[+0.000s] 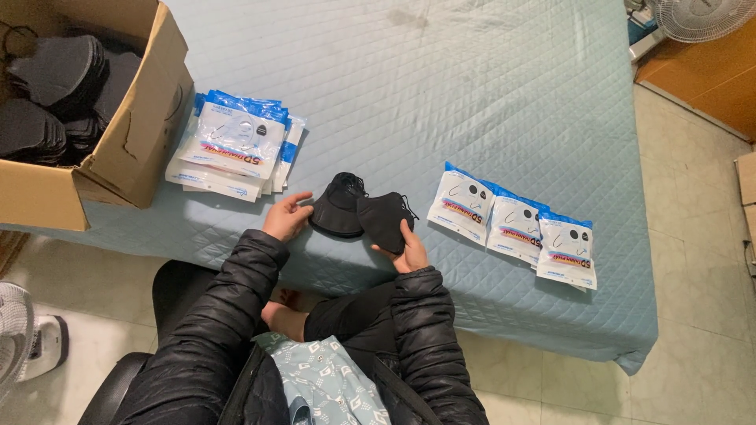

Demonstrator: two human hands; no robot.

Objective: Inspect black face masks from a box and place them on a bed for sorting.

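At the near edge of the quilted blue bed [488,94], a single black mask [383,220] is pinched in the right hand [408,250], fingers closed around its lower edge. Just beside it, touching or slightly overlapping, sits a small stack of black masks [339,206]. The left hand [287,216] rests against that stack's left side with the fingers loosely curled, touching it rather than gripping it.

To the right of the masks, three sealed white-and-blue packets [513,227] lie in an overlapping row, near the right hand but apart from it. To the left and further back, a taller pile of the same packets [236,145] leans against a cardboard box [130,149], whose open top shows many more black masks [55,86] heaped inside.

Nothing lies between the hands and the masks. The box is cut off by the left frame edge, so its full contents cannot be seen. Two fans [701,16] are only partly in view, at the upper right and lower left corners. How many masks make up the stack is hard to tell.
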